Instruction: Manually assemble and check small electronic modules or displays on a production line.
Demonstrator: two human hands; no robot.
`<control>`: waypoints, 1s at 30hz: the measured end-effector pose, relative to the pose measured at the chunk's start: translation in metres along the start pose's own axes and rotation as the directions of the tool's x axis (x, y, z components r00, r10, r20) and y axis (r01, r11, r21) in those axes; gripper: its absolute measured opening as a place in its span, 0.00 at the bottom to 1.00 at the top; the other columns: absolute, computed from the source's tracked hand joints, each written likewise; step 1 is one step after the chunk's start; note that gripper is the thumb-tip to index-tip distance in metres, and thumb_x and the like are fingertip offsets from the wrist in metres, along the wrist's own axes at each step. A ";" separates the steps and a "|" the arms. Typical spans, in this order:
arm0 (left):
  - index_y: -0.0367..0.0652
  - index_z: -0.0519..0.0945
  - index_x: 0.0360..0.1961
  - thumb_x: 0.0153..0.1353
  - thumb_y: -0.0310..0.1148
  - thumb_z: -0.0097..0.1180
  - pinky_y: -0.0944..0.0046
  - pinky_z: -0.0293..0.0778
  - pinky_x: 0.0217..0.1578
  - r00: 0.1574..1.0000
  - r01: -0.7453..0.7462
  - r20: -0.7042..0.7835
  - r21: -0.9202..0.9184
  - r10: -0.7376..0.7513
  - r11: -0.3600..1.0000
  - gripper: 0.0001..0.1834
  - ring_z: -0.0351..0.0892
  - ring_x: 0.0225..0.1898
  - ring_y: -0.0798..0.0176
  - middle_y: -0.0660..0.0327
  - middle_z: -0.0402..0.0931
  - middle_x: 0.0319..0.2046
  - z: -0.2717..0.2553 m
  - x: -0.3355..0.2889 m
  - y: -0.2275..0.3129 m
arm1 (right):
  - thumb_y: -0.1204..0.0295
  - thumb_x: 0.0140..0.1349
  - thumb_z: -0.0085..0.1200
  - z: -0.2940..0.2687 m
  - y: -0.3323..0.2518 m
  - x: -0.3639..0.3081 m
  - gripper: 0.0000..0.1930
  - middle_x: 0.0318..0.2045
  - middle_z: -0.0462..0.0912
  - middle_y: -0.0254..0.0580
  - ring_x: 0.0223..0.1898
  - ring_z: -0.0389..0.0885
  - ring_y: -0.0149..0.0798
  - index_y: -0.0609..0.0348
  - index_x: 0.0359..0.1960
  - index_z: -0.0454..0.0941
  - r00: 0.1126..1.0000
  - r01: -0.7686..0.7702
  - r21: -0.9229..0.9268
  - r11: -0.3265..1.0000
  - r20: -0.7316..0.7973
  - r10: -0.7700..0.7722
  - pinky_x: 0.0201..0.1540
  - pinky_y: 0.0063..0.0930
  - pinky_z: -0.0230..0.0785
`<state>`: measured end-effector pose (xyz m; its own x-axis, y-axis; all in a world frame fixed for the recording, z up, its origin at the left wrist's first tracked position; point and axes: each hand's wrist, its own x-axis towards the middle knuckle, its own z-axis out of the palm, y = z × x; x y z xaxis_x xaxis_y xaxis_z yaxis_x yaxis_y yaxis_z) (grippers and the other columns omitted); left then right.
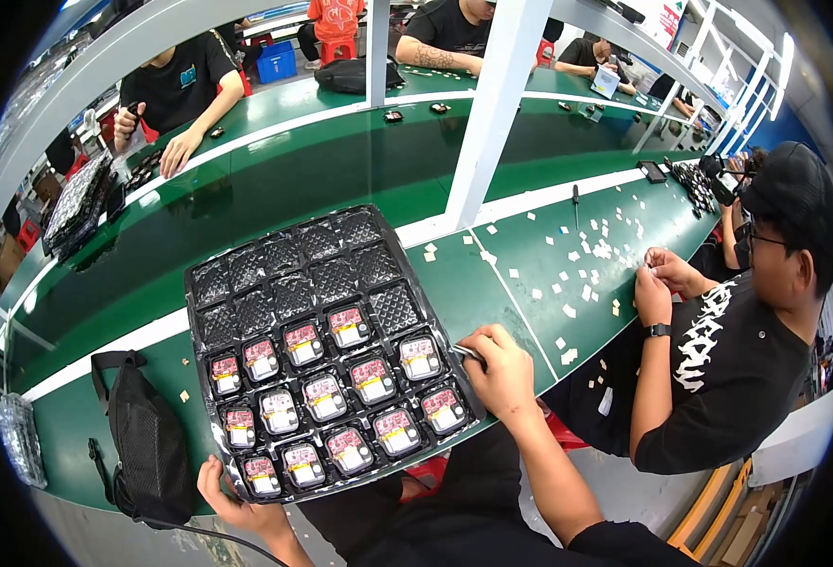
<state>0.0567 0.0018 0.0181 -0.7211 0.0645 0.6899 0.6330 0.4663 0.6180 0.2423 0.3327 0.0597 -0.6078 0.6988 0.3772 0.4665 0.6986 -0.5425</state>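
The tray [399,315], black with a grid of cells, lies at the near side of the green bench [454,274], in front of the wearer. Fourteen units [325,397] with red, white and yellow faces are seated in it. The two near rows are filled; the third row holds four units, and its rightmost cell is vacant. The two far rows are also vacant.

The left hand [241,506] grasps the near-left corner of the tray. The right hand [501,373] is at the right edge of the tray, its fingers closed on a small dark and silver item [470,354]; the type of item cannot be determined.

A black bag [152,449] is positioned on the bench to the left of the tray. To the right, pale chips [601,250] are scattered across the bench, with a screwdriver [576,203] at their far side. A co-worker [733,369] in black sits at the right, both hands together above the bench. A white post [497,123] stands beyond the tray.
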 end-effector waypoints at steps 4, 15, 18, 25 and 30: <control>0.31 0.75 0.55 0.62 0.29 0.66 0.55 0.70 0.61 1.000 -0.013 0.005 0.030 0.012 0.999 0.22 0.76 0.54 0.53 0.52 0.76 0.52 -0.003 -0.002 -0.003 | 0.78 0.57 0.60 -0.001 -0.002 -0.001 0.10 0.41 0.83 0.38 0.37 0.86 0.49 0.53 0.39 0.85 0.999 -0.021 0.004 1.000 0.024 0.021 0.39 0.41 0.79; 0.32 0.77 0.53 0.56 0.34 0.71 0.50 0.72 0.60 1.000 0.010 -0.006 0.039 -0.010 0.999 0.27 0.78 0.55 0.47 0.49 0.76 0.52 -0.001 0.002 0.000 | 0.79 0.56 0.62 -0.001 -0.003 -0.001 0.10 0.42 0.83 0.39 0.37 0.86 0.49 0.55 0.41 0.86 0.999 -0.031 0.009 0.999 0.027 0.031 0.41 0.40 0.79; 0.32 0.77 0.53 0.56 0.34 0.71 0.50 0.72 0.60 0.999 -0.034 -0.005 0.081 0.034 0.996 0.27 0.78 0.55 0.47 0.49 0.76 0.52 -0.003 -0.002 -0.004 | 0.77 0.57 0.60 0.001 0.001 -0.001 0.09 0.42 0.82 0.39 0.37 0.86 0.50 0.53 0.39 0.85 1.000 0.006 0.006 1.000 0.016 -0.006 0.39 0.43 0.79; 0.32 0.77 0.53 0.55 0.35 0.71 0.49 0.72 0.60 1.000 -0.006 0.003 0.065 0.006 0.998 0.28 0.78 0.55 0.46 0.49 0.76 0.52 -0.002 -0.001 -0.005 | 0.77 0.58 0.60 0.000 -0.002 0.000 0.09 0.42 0.82 0.39 0.37 0.86 0.50 0.53 0.39 0.84 1.000 -0.010 0.006 1.000 0.022 0.010 0.38 0.43 0.79; 0.32 0.77 0.53 0.55 0.33 0.70 0.49 0.72 0.59 1.000 0.010 -0.008 0.059 -0.010 0.998 0.27 0.78 0.55 0.46 0.49 0.76 0.52 -0.001 0.002 0.001 | 0.79 0.56 0.62 -0.001 -0.004 0.000 0.11 0.42 0.83 0.38 0.38 0.86 0.48 0.54 0.41 0.86 0.999 -0.025 -0.003 1.000 0.043 0.025 0.40 0.39 0.79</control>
<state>0.0565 0.0020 0.0205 -0.7250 0.0532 0.6867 0.6078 0.5183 0.6016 0.2409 0.3301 0.0622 -0.6227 0.7090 0.3311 0.4838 0.6814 -0.5492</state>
